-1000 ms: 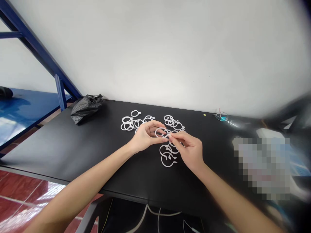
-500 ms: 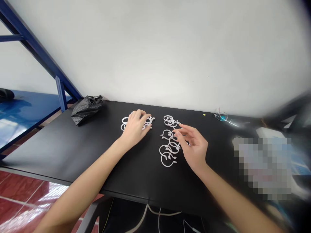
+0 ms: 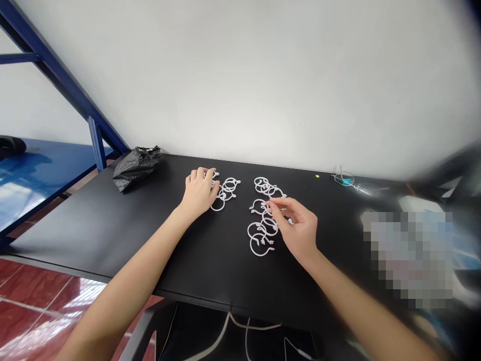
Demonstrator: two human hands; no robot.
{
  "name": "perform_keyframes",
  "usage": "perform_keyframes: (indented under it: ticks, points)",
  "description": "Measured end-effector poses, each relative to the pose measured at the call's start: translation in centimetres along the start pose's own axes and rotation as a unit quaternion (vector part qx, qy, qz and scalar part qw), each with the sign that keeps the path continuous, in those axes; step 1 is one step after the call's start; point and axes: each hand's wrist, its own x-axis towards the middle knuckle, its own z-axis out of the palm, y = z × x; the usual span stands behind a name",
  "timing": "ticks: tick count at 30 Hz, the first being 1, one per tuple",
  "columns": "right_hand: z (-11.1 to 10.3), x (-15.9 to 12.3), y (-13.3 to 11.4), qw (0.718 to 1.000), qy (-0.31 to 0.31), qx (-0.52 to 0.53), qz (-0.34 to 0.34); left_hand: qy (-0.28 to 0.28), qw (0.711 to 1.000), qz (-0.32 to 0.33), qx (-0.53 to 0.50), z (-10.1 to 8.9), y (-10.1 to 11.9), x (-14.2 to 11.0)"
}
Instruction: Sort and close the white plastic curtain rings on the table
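White plastic shower curtain rings lie in two groups on a black table [image 3: 210, 260]. My left hand [image 3: 199, 191] rests palm down over the left edge of the left group of rings [image 3: 230, 184]. Its thumb and forefinger are apart, and it covers some of the rings. Over the right group of rings [image 3: 260, 245], my right hand [image 3: 295, 220] has thumb and forefinger brought together on a curtain ring [image 3: 259, 206] in the middle of the group. That hand hides part of the rings beneath it.
A crumpled black plastic bag [image 3: 137, 168] sits at the back left. Eyeglasses [image 3: 343, 179] lie near the wall at the right, beyond a small yellow speck [image 3: 317, 176]. A blurred, pixelated package [image 3: 409, 255] occupies the right side. Blue metal framing [image 3: 56, 75] rises at left.
My left hand has slid left, uncovering more rings of the left group. My right hand has shifted slightly, its fingertips drawing closer together on a ring.
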Motion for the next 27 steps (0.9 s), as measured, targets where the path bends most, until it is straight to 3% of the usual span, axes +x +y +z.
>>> perform_keyframes:
  ticks: [2,4,6,8,10,15,24,27]
  points:
    - [0.0,0.1,0.0,1.0,0.008,0.002,-0.001,0.03,0.994,0.052,-0.092,-0.4,0.9,-0.2]
    - [0.0,0.1,0.0,1.0,0.013,0.003,-0.002,0.012,0.966,0.14,-0.218,-1.0,2.3,-0.7]
    - [0.0,0.1,0.0,1.0,0.016,0.004,-0.002,-0.09,0.918,0.225,-0.313,-1.4,3.8,-1.6]
    - [0.0,0.0,0.1,1.0,0.018,0.006,0.001,-0.167,0.892,0.264,-0.328,-1.5,5.1,-2.5]
    - [0.0,0.0,0.2,1.0,0.019,0.009,0.003,-0.198,0.892,0.279,-0.295,-1.4,5.8,-3.2]
    - [0.0,0.0,0.3,1.0,0.017,0.009,0.003,-0.193,0.906,0.284,-0.247,-0.9,5.7,-3.3]
    - [0.0,0.0,0.2,1.0,0.012,0.01,0.012,-0.179,0.9,0.259,-0.301,-0.8,5.3,-2.7]
    - [0.0,0.0,0.4,0.999,-0.033,-0.008,0.018,-0.18,0.897,0.253,-0.314,-0.6,5.4,-2.8]
